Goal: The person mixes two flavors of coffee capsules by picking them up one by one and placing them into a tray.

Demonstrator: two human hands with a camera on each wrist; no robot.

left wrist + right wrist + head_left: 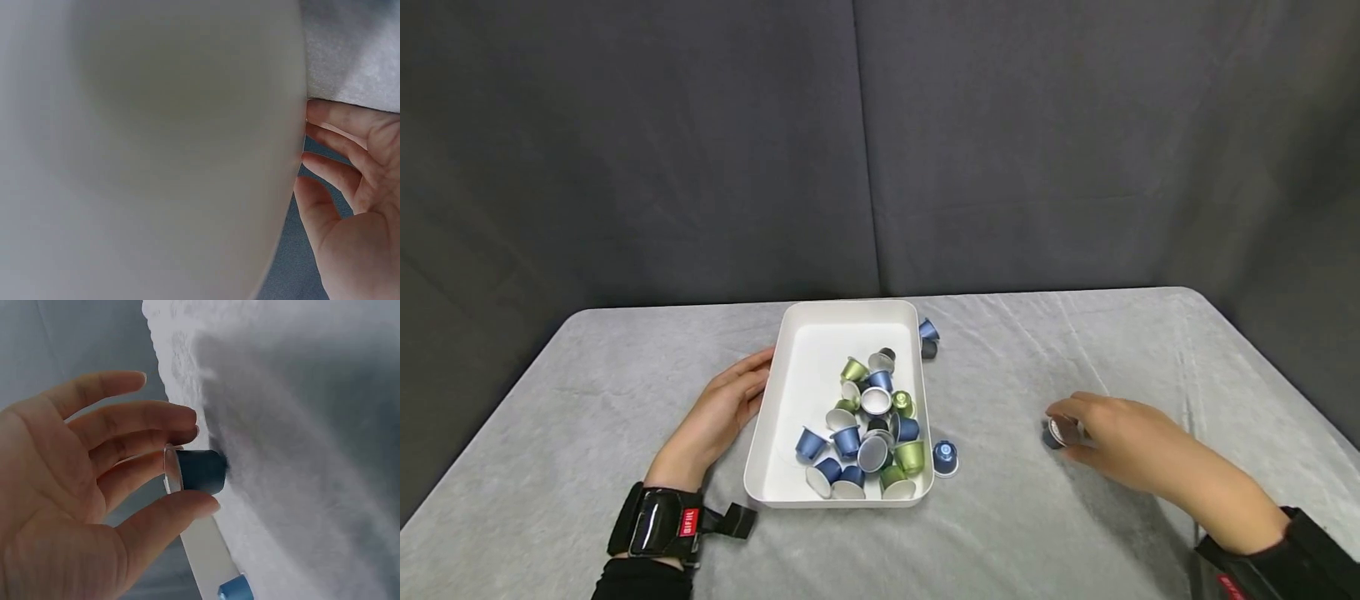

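Dark capsule: small dark blue aluminium coffee capsule (201, 470) with a silver rim, lying on its side on the cloth at about 3 o'clock from the tray, well apart from it.
Right hand: right hand (1123, 446) grasping the dark capsule, thumb below and fingertips above, pinched at the rim end in the wrist view.
Left hand: left hand (722, 414) released, fingers straight, fingertips touching the outer long wall of the tray at its 9 o'clock side; palm resting on the cloth.
Tray: white rectangular plastic tray (805, 367) at table centre, holding a heap of blue, green and silver capsules (871, 425) gathered toward its 4 o'clock part.
Loose capsules: one blue capsule (945, 457) standing just beside the tray at its 4 o'clock corner; two more, blue and dark (928, 337), just beside the 1 o'clock corner.
Surface: grey wrinkled tablecloth (1075, 350) over the table.
Backdrop: dark grey fabric curtain (700, 150) at 12 o'clock.
Wrists: black camera strap (658, 521) on the left wrist.
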